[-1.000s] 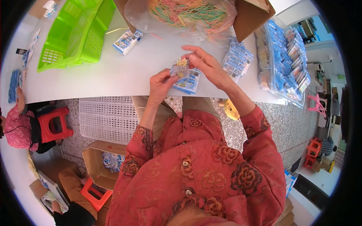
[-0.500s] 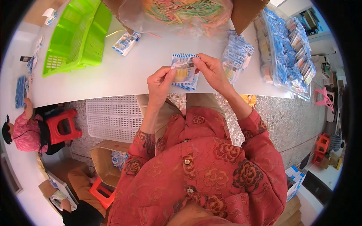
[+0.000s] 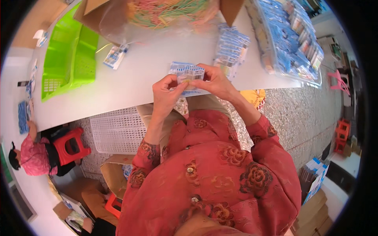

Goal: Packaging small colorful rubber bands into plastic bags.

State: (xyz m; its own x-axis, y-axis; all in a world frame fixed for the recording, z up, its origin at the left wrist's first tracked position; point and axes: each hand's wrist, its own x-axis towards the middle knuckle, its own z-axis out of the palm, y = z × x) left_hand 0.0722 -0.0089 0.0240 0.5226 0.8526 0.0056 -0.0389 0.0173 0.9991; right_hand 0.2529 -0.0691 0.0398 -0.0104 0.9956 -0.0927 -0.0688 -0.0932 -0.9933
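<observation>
Between my two hands is a small clear packet (image 3: 190,73) with blue-striped ends and something yellowish inside. My left hand (image 3: 164,93) pinches its left side, the thumb lying on the front. My right hand (image 3: 216,82) grips its right side, thumb across the lower front and fingers behind. Another blue-striped packet (image 3: 174,67) shows behind the held one, near the table's front edge; most of it is hidden. To the right of my hands, overlapping packets of the same kind (image 3: 233,45) lie in a row on the white table (image 3: 145,69).
A lime-green basket (image 3: 69,74) stands at the left, beside a lone packet (image 3: 115,57). At the back, a cardboard box (image 3: 90,17) holds a bag of thin coloured sticks (image 3: 169,11). Several packets fill a clear bin (image 3: 271,59) at the right. A co-worker (image 3: 33,157) sits far left.
My hands have drawn closer together, and my right thumb has moved down over the packet's front. The packet looks more tilted or folded. The whole view has shifted and turned slightly.
</observation>
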